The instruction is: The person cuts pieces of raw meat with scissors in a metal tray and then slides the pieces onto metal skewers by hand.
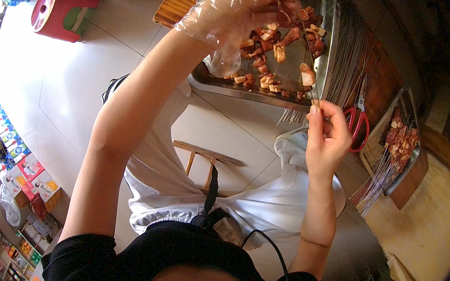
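Observation:
My left hand (251,5), in a clear plastic glove, is over a metal tray (252,96) at the top of the view. Its fingers are curled beside the upper end of a thin metal skewer (307,44); whether they grip a piece of meat is unclear. Between thumb and fingers, my bare right hand (328,133) holds the skewer's lower end near the tray's front right corner. One pale chunk of meat (307,75) sits low on the skewer, not far above my right fingers. Scattered meat cubes (266,37) lie in the tray.
Right of the tray lie a bundle of bare skewers (346,54) and red-handled scissors (357,124). Loaded meat skewers (401,142) rest on another tray farther right. A red plastic stool (60,12) stands at upper left. Cartons (28,176) are stacked at lower left.

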